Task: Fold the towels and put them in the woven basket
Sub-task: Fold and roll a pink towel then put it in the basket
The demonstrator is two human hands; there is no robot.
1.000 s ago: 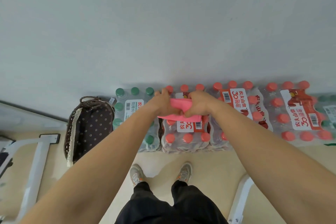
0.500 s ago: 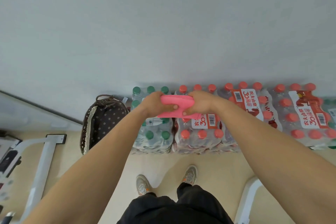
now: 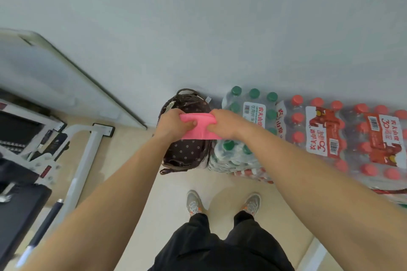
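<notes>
You have carried the folded pink towel [image 3: 198, 131] left, away from the shrink-wrapped pack of green-capped bottles [image 3: 253, 105] it hung over a moment ago. It now hangs above the woven basket [image 3: 186, 156] on the floor by the far wall, so the fold looks finished and only the lowering in remains. Both arms reach forward almost straight, with your left hand [image 3: 172, 125] and right hand [image 3: 225, 126] close together, the fingers of each clenched on the towel's upper edge.
</notes>
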